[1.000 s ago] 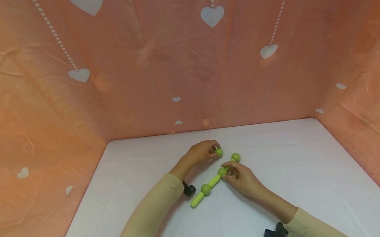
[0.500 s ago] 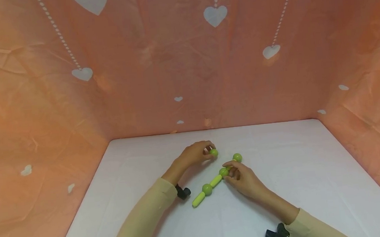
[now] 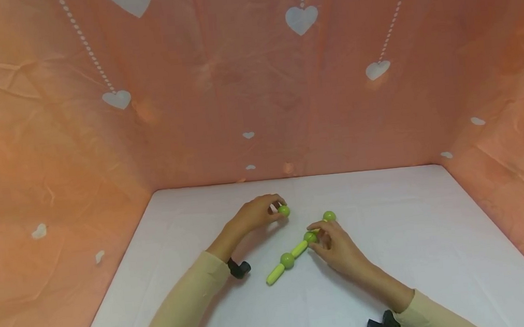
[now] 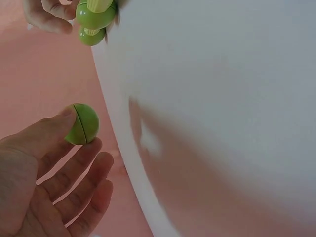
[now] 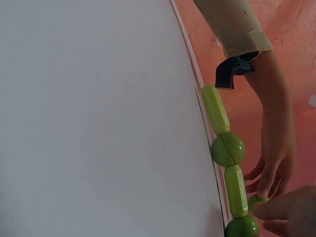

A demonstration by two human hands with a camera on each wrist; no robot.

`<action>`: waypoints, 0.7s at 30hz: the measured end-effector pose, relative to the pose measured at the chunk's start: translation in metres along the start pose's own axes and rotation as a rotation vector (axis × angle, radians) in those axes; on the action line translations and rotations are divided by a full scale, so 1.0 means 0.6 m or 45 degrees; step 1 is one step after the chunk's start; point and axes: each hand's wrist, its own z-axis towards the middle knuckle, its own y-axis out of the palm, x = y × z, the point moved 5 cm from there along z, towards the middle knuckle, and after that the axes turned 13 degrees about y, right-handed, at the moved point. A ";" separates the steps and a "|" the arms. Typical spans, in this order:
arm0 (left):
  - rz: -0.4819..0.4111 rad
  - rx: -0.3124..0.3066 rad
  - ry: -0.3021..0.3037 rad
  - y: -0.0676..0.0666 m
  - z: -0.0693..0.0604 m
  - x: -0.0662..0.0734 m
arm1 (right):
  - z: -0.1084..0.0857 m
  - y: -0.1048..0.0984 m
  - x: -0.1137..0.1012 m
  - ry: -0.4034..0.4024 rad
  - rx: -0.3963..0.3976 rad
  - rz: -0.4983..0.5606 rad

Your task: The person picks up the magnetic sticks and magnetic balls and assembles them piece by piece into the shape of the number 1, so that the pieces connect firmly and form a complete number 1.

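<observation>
My left hand (image 3: 256, 213) pinches a loose green ball (image 3: 284, 211) between thumb and fingertips, above the back part of the white table. In the left wrist view a dark seam runs round that ball (image 4: 85, 124). A chain of green balls and lighter yellow-green ribbed rods (image 3: 299, 249) lies slantwise across the table's middle. My right hand (image 3: 337, 245) holds this chain near one of its balls, with thumb and index finger on either side; its fingers hide part of a rod. The chain's far end is a ball (image 3: 329, 217), its near end a rod (image 3: 275, 274).
A white cloth covers the table (image 3: 438, 252). Orange sheets with white hearts (image 3: 302, 21) hang behind it and along both sides. Dark cameras (image 3: 239, 268) sit on both wrists, close above the table.
The left hand has moved left with the loose ball, away from the chain's far end. The right hand and the chain have stayed nearly in place; the whole view has shifted slightly.
</observation>
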 end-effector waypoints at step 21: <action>-0.007 0.014 -0.039 -0.015 -0.077 -0.019 | -0.016 0.016 -0.035 -0.269 -0.138 0.069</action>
